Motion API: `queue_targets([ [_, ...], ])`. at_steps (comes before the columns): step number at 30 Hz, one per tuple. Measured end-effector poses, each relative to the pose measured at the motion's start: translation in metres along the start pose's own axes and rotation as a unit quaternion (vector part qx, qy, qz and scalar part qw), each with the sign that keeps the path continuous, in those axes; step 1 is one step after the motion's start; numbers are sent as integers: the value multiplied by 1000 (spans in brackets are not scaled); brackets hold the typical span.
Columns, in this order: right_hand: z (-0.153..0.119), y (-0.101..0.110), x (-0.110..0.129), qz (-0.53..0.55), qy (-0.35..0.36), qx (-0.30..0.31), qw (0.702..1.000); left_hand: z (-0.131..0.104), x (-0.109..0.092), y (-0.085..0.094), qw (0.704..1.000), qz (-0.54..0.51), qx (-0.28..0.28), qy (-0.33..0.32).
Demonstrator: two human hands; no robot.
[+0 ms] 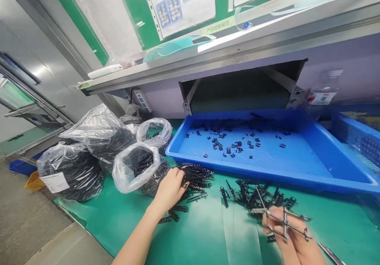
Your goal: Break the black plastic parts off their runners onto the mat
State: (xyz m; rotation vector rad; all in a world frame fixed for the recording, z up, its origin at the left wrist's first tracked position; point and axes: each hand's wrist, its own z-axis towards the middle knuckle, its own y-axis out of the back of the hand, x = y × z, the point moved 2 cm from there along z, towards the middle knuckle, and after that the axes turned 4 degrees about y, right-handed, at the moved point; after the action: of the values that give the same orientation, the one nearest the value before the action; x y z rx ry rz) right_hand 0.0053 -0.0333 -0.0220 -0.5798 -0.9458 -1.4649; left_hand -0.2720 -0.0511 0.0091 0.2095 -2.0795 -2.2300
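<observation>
My left hand (171, 186) rests at the left pile of black plastic strips (197, 178), beside the open clear bags; its fingers are bent over the pile's edge, and what lies under the fingertips is hidden. At the lower right, my right hand (287, 233) grips a black branched plastic frame (285, 221) between thumb and fingers. Thin arms of this frame stick out on several sides. Just behind it lies a tangled pile of similar black frames (252, 194) on the green table mat (204, 233).
A blue tray (267, 172) with small black pieces sits below a conveyor opening (240, 91). Clear bags of black parts (71, 174) stand at the left. A metal tool (331, 254) lies at the lower right. A shelf (190, 67) runs above, with a bottle (325, 89) beneath.
</observation>
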Motion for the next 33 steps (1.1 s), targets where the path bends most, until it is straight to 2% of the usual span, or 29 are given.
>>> queue_targets([
  [3,7,-4,10,98,-83,-85,988,-1,4,-17,998,-36,-46,8],
  [4,10,-4,13,124,-85,-101,983,-1,5,-20,997,-47,-61,12],
  [8,20,2,19,148,-30,-93,984,-2,3,-19,989,-51,-141,7],
  [10,21,6,20,125,-32,-81,988,-4,-8,-13,981,-37,-189,-11],
  [12,20,8,21,95,-40,-72,992,-7,-27,-11,976,-43,-206,-49],
  [15,18,7,23,56,-30,-55,996,-10,-60,-19,975,-133,-144,-100],
  [18,16,3,23,21,-19,-42,999,-7,-83,-30,962,-253,-60,-84],
  [20,15,2,22,6,-21,-37,999,-2,-88,-29,950,-307,-35,-55],
  [23,14,1,21,6,-22,-27,999,3,-85,-10,920,-390,-41,7],
  [25,15,1,22,9,-12,-19,1000,1,-82,9,876,-479,-35,41],
  [26,16,1,22,10,-4,-20,1000,0,-82,18,843,-535,-17,50],
  [28,18,2,22,15,5,-18,1000,-6,-87,29,751,-655,57,58],
  [30,19,1,21,43,9,8,999,-13,-95,32,642,-749,150,62],
  [32,19,-2,20,89,14,72,993,-20,-105,28,548,-801,232,65],
  [33,19,-4,19,107,19,107,988,-22,-109,25,514,-814,261,70],
])
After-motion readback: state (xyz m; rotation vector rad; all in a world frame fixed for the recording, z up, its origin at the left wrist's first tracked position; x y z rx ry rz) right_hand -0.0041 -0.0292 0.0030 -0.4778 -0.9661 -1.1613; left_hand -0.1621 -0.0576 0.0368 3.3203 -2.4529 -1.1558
